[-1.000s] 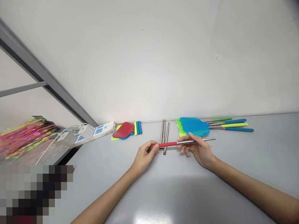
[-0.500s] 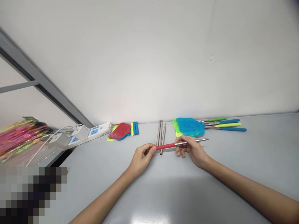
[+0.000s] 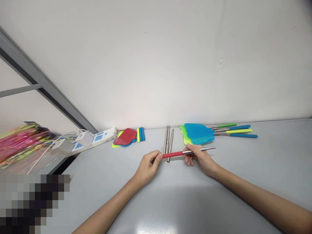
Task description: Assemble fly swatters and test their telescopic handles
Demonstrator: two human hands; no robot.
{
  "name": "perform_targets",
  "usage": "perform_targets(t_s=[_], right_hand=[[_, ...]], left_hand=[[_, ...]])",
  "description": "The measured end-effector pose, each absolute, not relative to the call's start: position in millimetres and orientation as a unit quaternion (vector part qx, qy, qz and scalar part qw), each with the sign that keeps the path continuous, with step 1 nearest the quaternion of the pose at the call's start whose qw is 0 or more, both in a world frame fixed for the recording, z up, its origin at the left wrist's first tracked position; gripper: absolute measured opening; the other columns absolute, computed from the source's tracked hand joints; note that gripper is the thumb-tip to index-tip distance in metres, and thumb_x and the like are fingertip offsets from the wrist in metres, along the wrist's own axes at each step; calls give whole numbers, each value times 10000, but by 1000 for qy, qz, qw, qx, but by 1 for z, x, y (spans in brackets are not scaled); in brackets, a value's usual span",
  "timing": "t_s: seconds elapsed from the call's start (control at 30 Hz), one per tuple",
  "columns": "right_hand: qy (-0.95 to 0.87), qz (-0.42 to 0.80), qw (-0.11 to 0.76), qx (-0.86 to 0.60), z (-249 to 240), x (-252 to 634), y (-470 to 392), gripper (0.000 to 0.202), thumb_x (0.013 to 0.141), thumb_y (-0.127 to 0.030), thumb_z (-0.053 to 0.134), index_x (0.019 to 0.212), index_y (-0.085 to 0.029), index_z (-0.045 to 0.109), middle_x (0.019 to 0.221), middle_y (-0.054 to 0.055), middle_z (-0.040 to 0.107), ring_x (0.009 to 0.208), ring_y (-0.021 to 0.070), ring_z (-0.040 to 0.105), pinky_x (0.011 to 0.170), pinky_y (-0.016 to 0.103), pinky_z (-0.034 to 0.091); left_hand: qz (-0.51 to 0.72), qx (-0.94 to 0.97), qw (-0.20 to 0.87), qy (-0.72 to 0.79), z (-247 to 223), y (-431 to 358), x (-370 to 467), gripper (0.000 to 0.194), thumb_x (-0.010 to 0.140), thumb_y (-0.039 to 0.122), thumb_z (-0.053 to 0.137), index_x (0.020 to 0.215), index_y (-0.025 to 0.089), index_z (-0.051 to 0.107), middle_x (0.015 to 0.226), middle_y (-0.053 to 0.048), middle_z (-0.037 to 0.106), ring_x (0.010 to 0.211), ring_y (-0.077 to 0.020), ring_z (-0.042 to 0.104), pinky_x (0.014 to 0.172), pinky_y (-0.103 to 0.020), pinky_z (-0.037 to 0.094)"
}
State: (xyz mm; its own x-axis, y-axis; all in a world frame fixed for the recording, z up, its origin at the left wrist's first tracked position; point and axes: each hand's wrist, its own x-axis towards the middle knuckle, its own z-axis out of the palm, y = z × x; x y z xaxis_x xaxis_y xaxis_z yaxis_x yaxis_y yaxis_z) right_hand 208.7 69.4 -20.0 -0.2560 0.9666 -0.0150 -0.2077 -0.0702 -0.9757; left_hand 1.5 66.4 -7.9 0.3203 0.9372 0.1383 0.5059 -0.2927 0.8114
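Note:
My left hand (image 3: 149, 165) is closed, thumb and fingertips pinching the left end of a red handle grip (image 3: 173, 154). The grip sits on one end of a metal rod (image 3: 208, 148), which points right, above the table. My right hand (image 3: 198, 158) pinches this rod just past the grip, with its lower fingers curled beneath. Beyond the grip, several bare metal rods (image 3: 171, 143) lie side by side. Behind my right hand rests a pile of fly swatters with a blue swatter head (image 3: 200, 132) on top and coloured handles pointing right.
Left of the rods lie loose yellow and blue grips (image 3: 140, 134) and a stack of swatter heads topped by a red one (image 3: 125, 136). A white power strip (image 3: 103, 136) with plugs and cables stands farther left, near bagged colourful items (image 3: 23, 138). A wall (image 3: 156, 71) rises behind the grey table (image 3: 156, 201).
The rod's free end has shifted slightly left and down. My left fingers now cover the grip's left end, which showed before. Both hands have barely moved.

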Motion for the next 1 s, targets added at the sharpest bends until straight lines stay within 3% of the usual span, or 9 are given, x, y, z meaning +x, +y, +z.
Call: perform_targets(t_s=[0.33,0.6,0.83,1.0], right_hand=[[-477,629,481,-382,-20,209,70,373,778,-433,443,570,-144,557,456,15,536,388,97,458,378,210,320],[-493,621,472,-385,-21,209,71,374,775,-446,468,572,-144,553,456,3,520,379,85,425,386,212,308],[-533,595,466,-380,-18,209,68,421,794,-448,443,523,-144,546,435,3,498,398,87,407,414,221,304],[-558,585,443,-387,-15,208,65,434,797,-463,423,533,-145,552,431,4,498,408,97,418,426,231,311]], left_hand=[[316,747,337,478,-10,65,1,331,847,385,352,592,178,397,551,44,330,513,-94,301,490,-217,247],[336,730,358,475,-7,64,2,214,833,364,399,778,187,505,640,23,437,572,-109,372,528,-215,292],[275,801,294,443,-4,57,4,218,851,339,381,827,189,537,674,10,492,594,-114,414,560,-221,320],[218,846,259,412,-3,52,5,266,876,340,325,949,192,534,790,-20,557,712,-140,486,667,-247,361]])
